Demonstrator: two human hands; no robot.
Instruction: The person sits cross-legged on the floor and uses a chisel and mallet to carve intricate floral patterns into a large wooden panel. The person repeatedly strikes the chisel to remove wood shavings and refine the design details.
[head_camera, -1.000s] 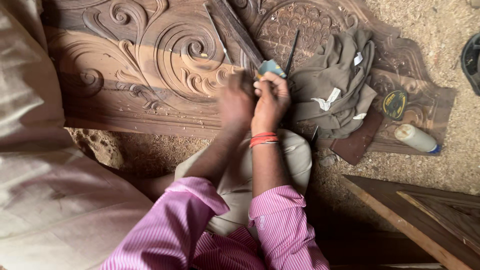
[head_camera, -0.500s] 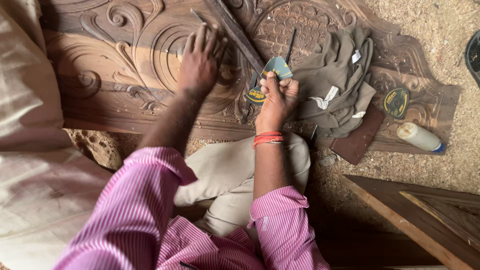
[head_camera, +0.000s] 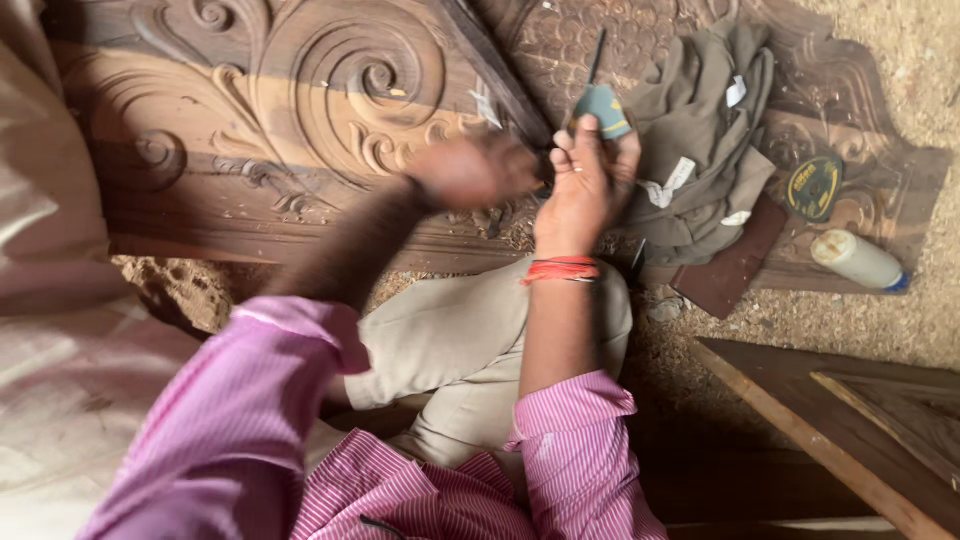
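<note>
The right hand (head_camera: 588, 185) is curling its fingers (head_camera: 570, 160) closed around a small blue-grey pad (head_camera: 604, 106) with a thin dark tool (head_camera: 595, 58) sticking up behind it, holding both over the carved wooden panel (head_camera: 300, 110) next to one crumpled olive cloth (head_camera: 700, 140). The left hand (head_camera: 470, 172) is blurring just beside it over the carving, so I cannot tell whether its fingers are spread or closed. One white bottle (head_camera: 858, 260) and one round yellow-and-dark tin (head_camera: 815, 186) are lying at the panel's right end, on and beside the carved wood.
</note>
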